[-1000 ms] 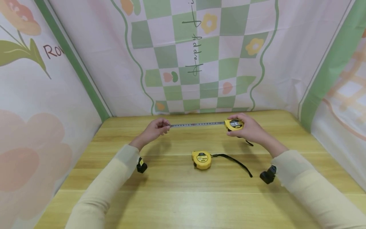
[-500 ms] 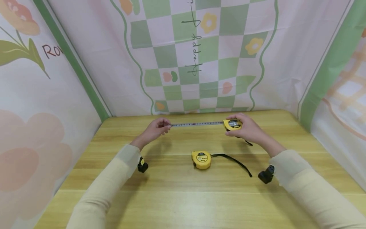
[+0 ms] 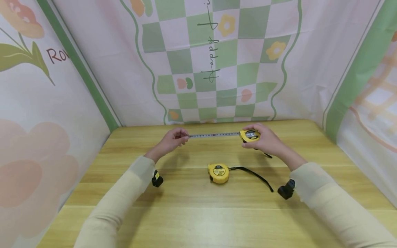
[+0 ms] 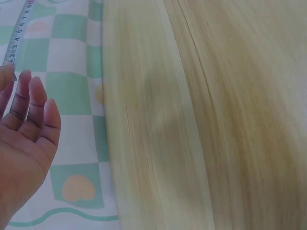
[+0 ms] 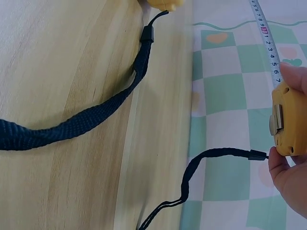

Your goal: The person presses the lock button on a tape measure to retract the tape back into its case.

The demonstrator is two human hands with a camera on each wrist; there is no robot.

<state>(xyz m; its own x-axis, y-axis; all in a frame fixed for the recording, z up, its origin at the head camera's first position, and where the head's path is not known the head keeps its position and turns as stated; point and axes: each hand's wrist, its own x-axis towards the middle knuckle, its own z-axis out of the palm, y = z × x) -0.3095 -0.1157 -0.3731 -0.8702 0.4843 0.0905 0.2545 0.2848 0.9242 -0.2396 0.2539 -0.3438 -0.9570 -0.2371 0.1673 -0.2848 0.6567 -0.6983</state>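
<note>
A yellow tape measure (image 3: 249, 135) with a black label is gripped in my right hand (image 3: 267, 140), fingers above and thumb below its case. Its printed metal blade (image 3: 214, 135) runs straight across to my left hand (image 3: 170, 142), which pinches the blade's end between thumb and fingertips. In the left wrist view the other fingers (image 4: 36, 108) of that hand spread loosely away from the blade. From the held case a black wrist strap (image 5: 211, 153) dangles in the right wrist view. A second yellow tape measure (image 3: 219, 173) lies on the table nearer the body, its blade retracted.
The second tape measure's black strap (image 3: 252, 174) stretches right across the wooden table (image 3: 198, 213). Behind the table hangs a green-and-white checked cloth (image 3: 226, 69), with printed cloth at both sides. Black wrist cameras (image 3: 286, 190) sit at both cuffs.
The two hands have come slightly closer together, right hand moving left and left hand moving right. The exposed blade between them is shorter. The tape measure on the table stays put.
</note>
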